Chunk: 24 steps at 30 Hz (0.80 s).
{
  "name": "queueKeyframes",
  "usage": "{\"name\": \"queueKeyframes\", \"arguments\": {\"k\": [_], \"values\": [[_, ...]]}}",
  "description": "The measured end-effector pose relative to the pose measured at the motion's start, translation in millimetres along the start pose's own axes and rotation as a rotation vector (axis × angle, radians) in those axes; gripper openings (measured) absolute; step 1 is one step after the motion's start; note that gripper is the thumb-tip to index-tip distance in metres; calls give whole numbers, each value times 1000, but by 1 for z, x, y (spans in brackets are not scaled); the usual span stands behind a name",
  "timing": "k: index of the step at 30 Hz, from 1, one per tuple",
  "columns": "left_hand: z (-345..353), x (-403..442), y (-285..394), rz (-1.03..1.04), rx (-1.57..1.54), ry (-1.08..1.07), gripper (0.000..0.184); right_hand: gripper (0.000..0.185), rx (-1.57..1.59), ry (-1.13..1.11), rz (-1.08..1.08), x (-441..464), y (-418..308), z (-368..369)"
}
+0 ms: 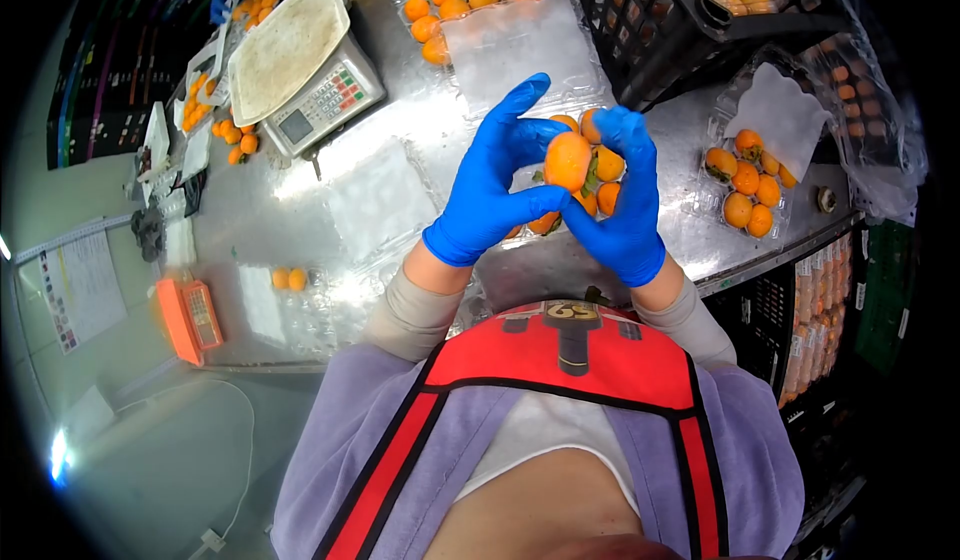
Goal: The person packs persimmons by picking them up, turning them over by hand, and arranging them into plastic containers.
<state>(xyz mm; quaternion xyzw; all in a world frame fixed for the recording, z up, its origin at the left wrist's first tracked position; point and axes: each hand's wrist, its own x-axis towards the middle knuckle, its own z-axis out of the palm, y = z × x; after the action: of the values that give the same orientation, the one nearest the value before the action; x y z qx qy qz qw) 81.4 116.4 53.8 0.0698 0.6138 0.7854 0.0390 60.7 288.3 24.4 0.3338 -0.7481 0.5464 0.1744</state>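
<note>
Evidently the left hand (485, 192) holds an orange fruit (568, 163) in a curled grip, above other fruits (608, 166) on the bench (400, 100); the right hand (630, 222) curves half open beside it (touching or not, I cannot tell). Light, even pressure should spare the skin.

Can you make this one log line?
blue-gloved left hand; blue-gloved right hand; between them: round orange fruit; below: silver metal table

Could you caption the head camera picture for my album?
An orange fruit between the gloved left hand and right hand, over a metal table with a scale and black crate beyond.
</note>
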Motion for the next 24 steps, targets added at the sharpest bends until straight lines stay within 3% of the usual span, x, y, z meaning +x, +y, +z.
{"name": "queueKeyframes", "arguments": {"k": [2,4,10,14,16,18,20,24], "values": [[-3,-1,-1,90,92,29,88,72,235,44,223,4,-6,-2],[-5,-2,0,229,448,82,88,71,279,53,247,4,0,-4],[-16,-13,-3,290,809,169,80,63,390,110,376,0,6,-6],[-40,-43,3,218,962,209,77,57,373,111,419,-2,7,-8],[-59,-68,1,56,978,263,76,58,344,112,450,-7,12,-10],[-81,-98,-4,33,1000,310,78,60,328,92,453,-13,15,-11],[-88,-123,-4,-156,1006,343,79,64,327,129,466,-16,14,-12],[-88,-148,-27,-133,1033,345,78,65,298,117,453,-24,15,-8]]}}
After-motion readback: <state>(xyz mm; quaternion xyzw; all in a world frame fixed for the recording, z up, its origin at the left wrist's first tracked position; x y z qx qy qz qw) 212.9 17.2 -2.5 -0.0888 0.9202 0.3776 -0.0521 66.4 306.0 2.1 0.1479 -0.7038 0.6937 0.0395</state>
